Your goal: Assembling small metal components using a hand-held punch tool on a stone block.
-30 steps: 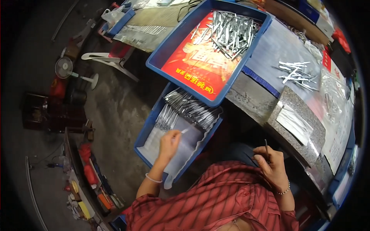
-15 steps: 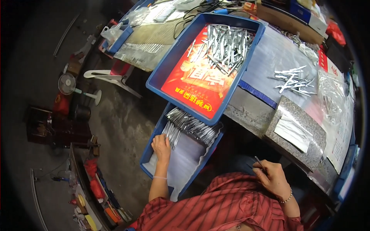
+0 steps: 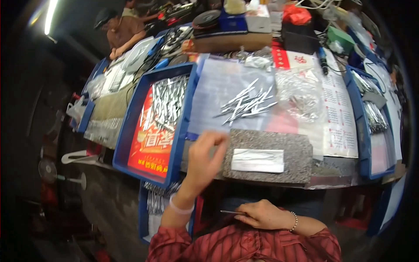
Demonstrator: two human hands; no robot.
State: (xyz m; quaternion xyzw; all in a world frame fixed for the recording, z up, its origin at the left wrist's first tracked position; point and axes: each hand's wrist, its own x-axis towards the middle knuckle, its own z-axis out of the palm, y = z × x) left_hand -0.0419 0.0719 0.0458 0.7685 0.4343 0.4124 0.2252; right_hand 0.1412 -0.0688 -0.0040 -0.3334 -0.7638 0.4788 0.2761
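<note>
My left hand point(image 3: 204, 160), slightly blurred, is raised over the table edge between a blue tray and a speckled stone slab point(image 3: 270, 136). Its fingers are bent with the thumb apart, and I see nothing in them. Low in front of my body, my right hand point(image 3: 265, 215) grips a thin metal rod point(image 3: 229, 212) pointing left. Beyond the slab, slim silvery metal pieces point(image 3: 248, 105) lie in a loose pile on a plastic sheet point(image 3: 209, 83). A folded white cloth or paper point(image 3: 257, 160) rests on the slab.
A blue tray point(image 3: 121, 153) with many metal pieces on red printed card overhangs the table edge. Below it sits another blue tray point(image 3: 143, 214) of pieces, partly hidden by my left arm. At right stands a blue bin point(image 3: 364, 144). A person point(image 3: 124, 32) works at far left.
My left hand has left the lower tray and risen rightward to the table edge by the slab. The view has swung to the right. My right hand still holds the rod.
</note>
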